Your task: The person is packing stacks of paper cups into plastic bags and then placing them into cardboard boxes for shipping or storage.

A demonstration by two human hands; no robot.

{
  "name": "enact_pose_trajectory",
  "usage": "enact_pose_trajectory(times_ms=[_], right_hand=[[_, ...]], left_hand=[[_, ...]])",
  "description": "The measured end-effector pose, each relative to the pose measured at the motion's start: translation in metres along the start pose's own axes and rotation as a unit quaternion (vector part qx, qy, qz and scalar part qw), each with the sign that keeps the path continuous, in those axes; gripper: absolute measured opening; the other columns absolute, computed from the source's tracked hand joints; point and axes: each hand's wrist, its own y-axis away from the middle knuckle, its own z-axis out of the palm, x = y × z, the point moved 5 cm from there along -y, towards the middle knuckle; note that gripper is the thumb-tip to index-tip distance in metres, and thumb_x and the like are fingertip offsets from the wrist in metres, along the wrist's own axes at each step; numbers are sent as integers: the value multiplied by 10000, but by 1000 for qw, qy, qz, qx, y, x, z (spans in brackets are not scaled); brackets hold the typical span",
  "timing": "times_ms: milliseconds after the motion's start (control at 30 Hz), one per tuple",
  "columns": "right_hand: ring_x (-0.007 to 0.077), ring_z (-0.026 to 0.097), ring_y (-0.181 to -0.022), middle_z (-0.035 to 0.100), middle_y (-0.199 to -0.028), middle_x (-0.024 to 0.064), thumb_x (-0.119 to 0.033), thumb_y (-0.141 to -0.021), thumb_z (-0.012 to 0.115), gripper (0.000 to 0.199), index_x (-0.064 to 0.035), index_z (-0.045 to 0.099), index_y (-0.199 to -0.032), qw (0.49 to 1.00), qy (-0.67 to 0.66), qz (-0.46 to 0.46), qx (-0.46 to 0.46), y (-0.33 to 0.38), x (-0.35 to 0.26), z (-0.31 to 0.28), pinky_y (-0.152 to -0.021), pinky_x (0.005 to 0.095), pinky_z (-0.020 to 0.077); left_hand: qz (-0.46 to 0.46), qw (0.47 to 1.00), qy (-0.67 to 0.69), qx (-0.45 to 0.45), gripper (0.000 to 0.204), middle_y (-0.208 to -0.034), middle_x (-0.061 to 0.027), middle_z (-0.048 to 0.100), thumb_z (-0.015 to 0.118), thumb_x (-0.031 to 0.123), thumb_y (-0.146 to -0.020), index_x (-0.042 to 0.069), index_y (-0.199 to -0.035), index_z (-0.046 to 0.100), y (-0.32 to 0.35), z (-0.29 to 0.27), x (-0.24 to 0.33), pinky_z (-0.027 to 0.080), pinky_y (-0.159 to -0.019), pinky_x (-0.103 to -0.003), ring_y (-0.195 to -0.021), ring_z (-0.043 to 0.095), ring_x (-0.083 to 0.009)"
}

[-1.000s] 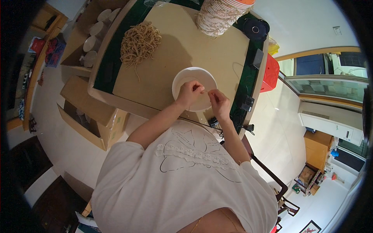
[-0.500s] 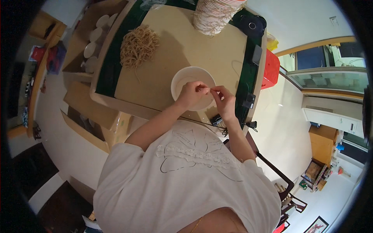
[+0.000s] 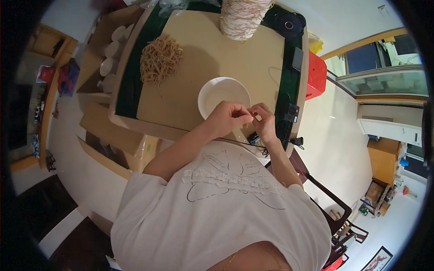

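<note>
My left hand (image 3: 226, 119) is at the near rim of a white round bowl (image 3: 209, 92), with its thumb and fingers pinched together. Close against its fingertips, my right hand (image 3: 265, 123) is also closed in a pinch, just right of the bowl. Whatever is between the fingers is too small to make out. Farther left on the board lies a tangled heap of tan cord (image 3: 160, 59), one loose end trailing toward me. At the far side stands a large spool of white and reddish striped string (image 3: 242, 20).
A tan board (image 3: 181, 101) covers most of the green table. Along the right edge sit a dark round item (image 3: 289, 25), a grey box-shaped item (image 3: 297, 59) and a small black device (image 3: 291, 113). To the left is a carton (image 3: 95, 67) of white cups; a red bin (image 3: 316, 77) stands right.
Both hands have shifted slightly toward me, away from the bowl's middle to its near right rim. The fingertips remain close together, and the left hand has turned a little.
</note>
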Motion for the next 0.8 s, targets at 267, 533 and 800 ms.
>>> enact_pose_trajectory(times_ms=[267,533,800], right_hand=[[249,577,-723,574,-829,114,33,-686,640,132,-15,636,-809,1000,9,-18,-9,-2,12,1,-618,325,470],[244,563,-715,525,-801,137,-136,-802,540,431,-65,388,-1199,993,-44,104,-20,0,18,30,-631,331,454],[323,555,-820,567,-873,134,-127,-809,535,173,-63,588,-960,993,114,31,-8,-53,4,12,-731,386,460]], left_hand=[[11,993,82,-80,104,-718,-19,596,585,111,-840,14,-808,608,10,14,21,342,-495,-179,-579,454,-22],[33,994,86,-53,105,-701,-26,592,568,114,-844,14,-836,602,2,25,20,319,-472,-176,-532,413,-31],[52,968,240,47,167,-609,13,497,551,173,-851,76,-715,544,17,-51,35,270,-395,-173,-464,357,-31]])
